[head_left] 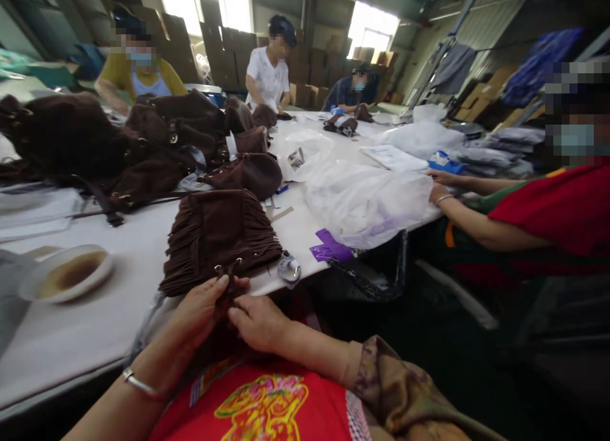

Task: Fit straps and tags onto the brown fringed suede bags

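A dark brown fringed bag [222, 231] lies on the white table at its near edge, with small metal rings on the side toward me. My left hand [203, 307] is closed on a brown strap [227, 285] by those rings. Just right of it, my right hand [260, 320] pinches the lower part of the same strap, its fingertips partly hidden. A small clear plastic-wrapped item [289, 269] lies beside the bag's right corner.
Brown bags [190, 136] are heaped behind and left. A bowl of brown liquid [71, 272] stands at the left. White plastic [372, 203] covers the right part, where a co-worker's hands [438, 187] rest. Three more people stand across the table.
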`<state>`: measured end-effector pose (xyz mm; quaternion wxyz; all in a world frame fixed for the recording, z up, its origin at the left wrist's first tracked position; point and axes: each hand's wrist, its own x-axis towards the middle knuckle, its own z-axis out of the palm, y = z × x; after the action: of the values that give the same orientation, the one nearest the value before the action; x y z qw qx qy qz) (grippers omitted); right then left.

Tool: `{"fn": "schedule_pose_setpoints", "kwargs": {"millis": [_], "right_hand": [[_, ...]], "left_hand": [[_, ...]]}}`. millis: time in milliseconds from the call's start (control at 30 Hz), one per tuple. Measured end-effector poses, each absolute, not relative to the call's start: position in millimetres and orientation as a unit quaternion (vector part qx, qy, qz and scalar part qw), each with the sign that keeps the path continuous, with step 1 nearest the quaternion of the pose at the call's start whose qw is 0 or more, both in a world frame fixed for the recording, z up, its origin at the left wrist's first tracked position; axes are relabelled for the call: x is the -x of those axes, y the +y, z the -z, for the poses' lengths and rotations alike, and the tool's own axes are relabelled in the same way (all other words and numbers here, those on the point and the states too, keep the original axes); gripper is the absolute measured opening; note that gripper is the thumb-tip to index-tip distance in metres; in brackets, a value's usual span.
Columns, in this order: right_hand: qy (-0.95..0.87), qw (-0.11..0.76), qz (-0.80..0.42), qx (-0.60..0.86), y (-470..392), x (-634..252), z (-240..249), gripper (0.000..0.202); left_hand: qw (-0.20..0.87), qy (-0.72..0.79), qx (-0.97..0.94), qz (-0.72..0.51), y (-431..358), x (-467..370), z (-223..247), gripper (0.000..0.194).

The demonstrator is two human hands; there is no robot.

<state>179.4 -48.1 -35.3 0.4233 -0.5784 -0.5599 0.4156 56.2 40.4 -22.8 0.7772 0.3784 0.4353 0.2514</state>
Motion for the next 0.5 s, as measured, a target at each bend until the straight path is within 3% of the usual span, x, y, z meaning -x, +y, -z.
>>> {"fn": "schedule_pose_setpoints", "kwargs": {"millis": [100,367,433,500], "right_hand": [[-0.594,0.429,-0.355,0.581,-87.9,-203.1,24.3,0.019],[-0.444,0.471,-0.202,0.735,-156.1,-310.0,19.7,0.020],[-0.406,0.435,-0.124,0.794,-164.6,-350.3,14.4,0.021],[-0.396,0.335,-0.060,0.853,-169.9,-388.8,8.8,0.021]], "left_hand": [[0.766,0.467,-0.349,-0.270,43.3,-57.7,22.1,0.014],[0.770,0.465,-0.367,-0.238,43.0,-56.5,23.4,0.012],[0.768,0.458,-0.382,-0.231,44.1,-56.9,23.3,0.010],[0.764,0.449,-0.400,-0.235,43.1,-56.4,20.9,0.012]]}}
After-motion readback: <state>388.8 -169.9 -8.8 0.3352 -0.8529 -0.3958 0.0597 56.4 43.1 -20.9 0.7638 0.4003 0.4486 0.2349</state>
